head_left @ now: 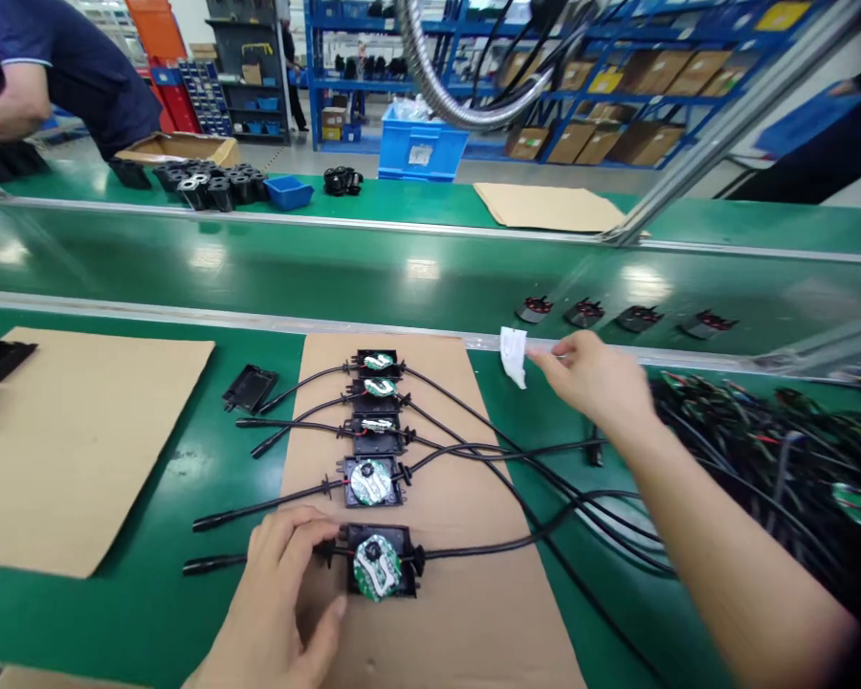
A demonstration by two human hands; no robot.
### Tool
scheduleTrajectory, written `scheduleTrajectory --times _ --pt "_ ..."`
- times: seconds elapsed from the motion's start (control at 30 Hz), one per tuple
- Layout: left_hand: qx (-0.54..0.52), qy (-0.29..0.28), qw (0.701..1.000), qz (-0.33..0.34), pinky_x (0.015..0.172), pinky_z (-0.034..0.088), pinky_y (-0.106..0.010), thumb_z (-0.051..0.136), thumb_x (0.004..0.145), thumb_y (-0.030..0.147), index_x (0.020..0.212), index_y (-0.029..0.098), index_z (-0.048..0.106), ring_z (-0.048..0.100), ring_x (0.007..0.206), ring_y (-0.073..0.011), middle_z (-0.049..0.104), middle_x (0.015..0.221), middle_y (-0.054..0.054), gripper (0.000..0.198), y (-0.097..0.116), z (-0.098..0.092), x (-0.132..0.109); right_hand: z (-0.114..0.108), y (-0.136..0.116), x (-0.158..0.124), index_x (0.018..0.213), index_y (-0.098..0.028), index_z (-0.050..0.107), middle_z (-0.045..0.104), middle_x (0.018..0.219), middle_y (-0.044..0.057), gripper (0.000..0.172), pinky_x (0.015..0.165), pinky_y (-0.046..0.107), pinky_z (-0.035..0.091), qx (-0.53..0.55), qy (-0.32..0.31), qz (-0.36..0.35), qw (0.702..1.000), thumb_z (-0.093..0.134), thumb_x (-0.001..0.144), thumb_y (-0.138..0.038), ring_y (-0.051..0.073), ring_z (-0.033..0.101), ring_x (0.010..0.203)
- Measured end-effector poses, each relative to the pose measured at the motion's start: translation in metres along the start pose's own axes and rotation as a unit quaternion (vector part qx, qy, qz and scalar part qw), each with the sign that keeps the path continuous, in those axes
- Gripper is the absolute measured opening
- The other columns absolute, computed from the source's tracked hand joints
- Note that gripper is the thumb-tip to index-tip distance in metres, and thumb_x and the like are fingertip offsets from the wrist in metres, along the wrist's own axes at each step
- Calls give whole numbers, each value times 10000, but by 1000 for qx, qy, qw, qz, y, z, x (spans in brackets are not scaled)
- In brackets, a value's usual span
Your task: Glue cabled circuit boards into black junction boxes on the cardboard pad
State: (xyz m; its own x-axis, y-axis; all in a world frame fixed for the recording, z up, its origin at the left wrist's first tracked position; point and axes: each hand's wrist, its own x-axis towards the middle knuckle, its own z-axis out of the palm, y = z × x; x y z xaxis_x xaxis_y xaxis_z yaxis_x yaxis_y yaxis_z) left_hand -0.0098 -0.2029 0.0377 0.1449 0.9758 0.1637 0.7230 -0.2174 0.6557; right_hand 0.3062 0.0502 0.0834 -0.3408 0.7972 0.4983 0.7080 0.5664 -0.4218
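Note:
My left hand (287, 593) curves around the cable end of the nearest open black housing (410, 536). Its fingertips meet the housing's left corner, while the thumb stays apart. A round green circuit board (377, 566) with a white strip lies in that housing. Behind it, more open housings stand in a row, among them one with a round board (371, 481); black cables (488, 548) leave both sides. Farther right, my right hand (595, 378) pinches the edge of a small white paper-like piece (513, 356) between thumb and forefinger.
Brown cardboard (488, 612) lies under the row, with another sheet (78, 450) at left. A loose black cover (251, 388) sits between them. Tangled cables (761, 459) pile up at right. Several dark round parts (585, 312) stand past the rail. A co-worker (78, 67) leans in at far left.

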Motion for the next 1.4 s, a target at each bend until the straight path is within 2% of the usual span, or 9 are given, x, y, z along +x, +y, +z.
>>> scheduleTrajectory --times 0.07,0.13,0.17,0.33,0.53,0.9,1.1,1.23,1.4 --pt "1 -36 999 1 907 460 -393 505 766 104 1181 180 436 461 1114 -243 463 1189 -119 427 -3 -2 1 -1 -51 -34 731 -108 571 520 569 9 254 437 156 298 1 -15 -12 1000 557 858 -328 36 483 445" --pt "-1 -53 999 -6 892 464 -397 451 808 71 1135 179 458 478 1081 -230 487 1143 -112 344 -9 -1 2 7 -95 -74 820 -163 568 586 719 23 49 538 204 457 61 -179 -76 979 569 846 -205 101 560 616" --pt "0 -53 999 -9 879 467 -394 415 832 53 1115 181 471 490 1055 -220 502 1115 -104 315 -12 0 2 13 -111 -93 914 -174 561 606 838 47 107 634 253 514 84 -258 -90 958 589 811 -163 144 590 756" --pt "23 -5 998 51 790 499 -299 385 898 46 1125 190 494 565 924 -165 589 999 -64 290 -15 -1 3 41 -127 -147 989 -171 489 580 856 59 193 660 293 507 139 -201 -73 967 471 843 -47 156 564 773" --pt "26 47 995 82 695 518 -182 450 936 160 1105 171 529 628 799 -108 647 925 -36 186 5 -13 4 9 -133 -139 1051 -139 539 597 795 74 240 578 274 475 95 -179 -196 959 444 849 -50 161 575 680" --pt "61 -17 996 55 634 549 -262 436 927 166 1126 201 522 645 755 -154 652 924 -32 220 4 -4 16 21 -151 -120 766 -181 498 531 699 39 158 448 296 341 90 -345 -133 925 400 811 -64 162 497 546" --pt "41 -52 998 22 705 550 -285 453 915 161 1138 248 513 650 851 -163 656 993 -7 247 -3 -3 18 32 -158 -107 1007 -220 561 591 870 45 221 617 359 432 64 -460 -41 885 395 862 -220 224 587 724" --pt "-21 -113 993 -39 727 536 -252 483 870 134 1229 249 470 647 837 -137 663 965 10 377 -8 -8 20 38 -163 -111 1119 -252 617 638 879 30 309 622 366 447 -3 -417 -89 905 445 863 -275 232 620 741" --pt "6 -118 991 -63 674 514 -270 498 865 163 958 236 593 637 786 -162 666 899 20 152 -7 -14 23 42 -168 -123 1184 -135 639 680 867 60 409 481 350 387 -86 -351 -168 917 497 810 -222 197 602 611"
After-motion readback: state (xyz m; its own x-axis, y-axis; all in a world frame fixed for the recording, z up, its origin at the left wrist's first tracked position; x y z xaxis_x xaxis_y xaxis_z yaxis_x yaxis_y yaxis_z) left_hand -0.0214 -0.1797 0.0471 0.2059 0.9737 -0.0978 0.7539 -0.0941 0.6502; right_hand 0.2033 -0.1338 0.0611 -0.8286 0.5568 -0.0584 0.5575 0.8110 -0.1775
